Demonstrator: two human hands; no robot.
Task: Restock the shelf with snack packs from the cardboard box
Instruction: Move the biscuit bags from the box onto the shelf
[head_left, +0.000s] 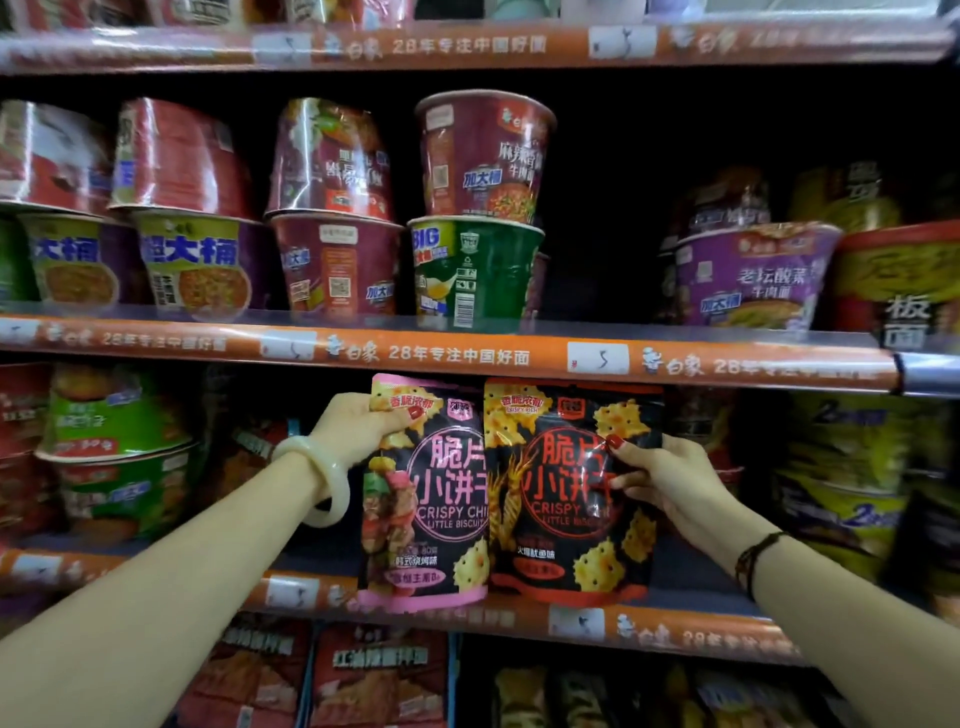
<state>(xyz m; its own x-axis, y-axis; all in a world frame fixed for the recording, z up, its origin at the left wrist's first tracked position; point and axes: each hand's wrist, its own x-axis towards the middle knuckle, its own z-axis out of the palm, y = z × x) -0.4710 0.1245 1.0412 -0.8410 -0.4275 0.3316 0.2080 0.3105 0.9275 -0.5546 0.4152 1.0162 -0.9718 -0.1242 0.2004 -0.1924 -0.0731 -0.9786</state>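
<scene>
so both stand face-out on the shelf (675, 638), left hand (358, 427) pinches the pink pack (431, 499), right hand (672, 486) the red pack (563, 499).

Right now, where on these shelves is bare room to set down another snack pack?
Bare shelf shows right of the red pack, below the right hand, before the yellow bags. A wider dark gap lies one shelf up, between the green cup and the purple bowl. Left of the pink pack, which the left hand grips, stacked cups crowd the shelf.

Pink-edged pack (431, 519) and red-edged pack (561, 499), both seemingly black.
</scene>
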